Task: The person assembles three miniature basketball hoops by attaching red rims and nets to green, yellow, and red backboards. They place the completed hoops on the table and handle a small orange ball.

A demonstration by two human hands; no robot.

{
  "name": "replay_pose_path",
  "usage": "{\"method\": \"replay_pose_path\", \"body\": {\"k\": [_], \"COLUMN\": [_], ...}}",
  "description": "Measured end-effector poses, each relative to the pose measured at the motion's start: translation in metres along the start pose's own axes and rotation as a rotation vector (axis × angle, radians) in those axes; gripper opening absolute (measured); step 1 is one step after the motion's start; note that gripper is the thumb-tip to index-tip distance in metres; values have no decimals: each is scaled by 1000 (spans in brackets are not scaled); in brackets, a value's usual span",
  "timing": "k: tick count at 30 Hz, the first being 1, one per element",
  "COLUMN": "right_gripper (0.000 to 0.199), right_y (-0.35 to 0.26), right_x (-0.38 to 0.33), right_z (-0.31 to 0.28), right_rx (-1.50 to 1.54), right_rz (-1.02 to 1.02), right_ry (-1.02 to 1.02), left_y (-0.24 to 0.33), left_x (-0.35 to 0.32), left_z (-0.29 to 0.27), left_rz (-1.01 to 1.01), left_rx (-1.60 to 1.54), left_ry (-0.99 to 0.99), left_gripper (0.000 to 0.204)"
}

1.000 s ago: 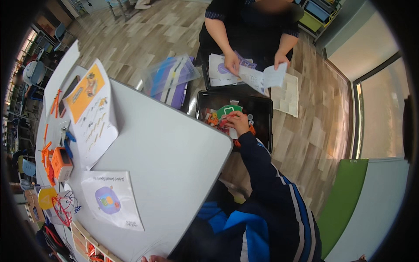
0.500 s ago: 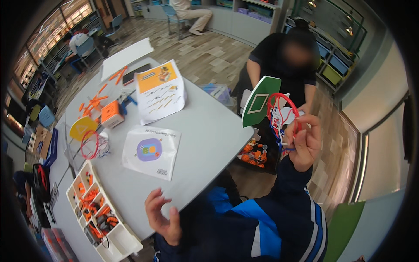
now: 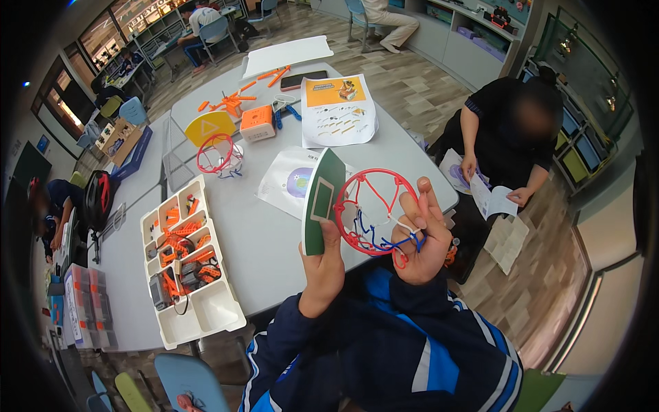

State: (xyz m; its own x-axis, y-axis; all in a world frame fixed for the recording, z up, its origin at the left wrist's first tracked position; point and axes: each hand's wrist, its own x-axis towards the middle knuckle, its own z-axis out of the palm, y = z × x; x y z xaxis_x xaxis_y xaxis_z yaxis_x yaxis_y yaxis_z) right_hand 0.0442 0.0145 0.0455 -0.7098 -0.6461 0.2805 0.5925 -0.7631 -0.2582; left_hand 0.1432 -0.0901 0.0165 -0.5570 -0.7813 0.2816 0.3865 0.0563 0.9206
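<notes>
Held up in front of me is a small toy basketball hoop with a green backboard [image 3: 332, 178], a red rim [image 3: 374, 171] and a red, white and blue string net [image 3: 371, 237]. My left hand [image 3: 322, 278] grips the lower edge of the backboard, thumb on its front face. My right hand [image 3: 424, 247] is closed at the right side of the rim, fingers among the net strings. A second hoop with a yellow backboard [image 3: 204, 130] and red rim [image 3: 199, 162] stands on the grey table [image 3: 264, 226], beyond the parts tray.
A white compartment tray [image 3: 226, 302] of orange and dark parts lies at the table's left. Farther back are an orange box [image 3: 257, 123], blue-handled pliers [image 3: 292, 112], a phone [image 3: 304, 80] and a printed sheet [image 3: 336, 113]. At right another person [image 3: 508, 130] handles papers.
My left hand has risen from the table edge and taken hold of the green backboard. The hoop has moved left in view, in front of me. The other person now holds papers up.
</notes>
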Motion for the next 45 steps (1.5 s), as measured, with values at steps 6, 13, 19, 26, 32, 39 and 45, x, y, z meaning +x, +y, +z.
{"method": "replay_pose_path", "body": {"k": [6,13,19,26,32,39,45], "right_gripper": [19,51,62,52,48,39,22], "right_y": [6,22,16,5,8,57,68], "right_x": [-1,-8,-12,-14,-10,-26,-18], "right_z": [-5,-8,-31,-51,-53,-49,-45], "right_rx": [193,-326,-730,-734,-421,87,229], "right_rz": [51,-31,-99,-291,-34,741,849], "right_ry": [15,-41,-75,27,-26,-80,-106], "left_y": [-1,12,27,43,53,72,106], "left_x": [5,12,21,17,18,12,-6], "left_z": [-9,-8,-28,-37,-39,-45,-93], "left_rz": [229,116,60,128,181,202,-17], "left_rx": [213,111,103,280,207,421,338], "left_ry": [-72,43,75,58,80,27,109], "left_gripper": [26,33,36,38,36,32,38]}}
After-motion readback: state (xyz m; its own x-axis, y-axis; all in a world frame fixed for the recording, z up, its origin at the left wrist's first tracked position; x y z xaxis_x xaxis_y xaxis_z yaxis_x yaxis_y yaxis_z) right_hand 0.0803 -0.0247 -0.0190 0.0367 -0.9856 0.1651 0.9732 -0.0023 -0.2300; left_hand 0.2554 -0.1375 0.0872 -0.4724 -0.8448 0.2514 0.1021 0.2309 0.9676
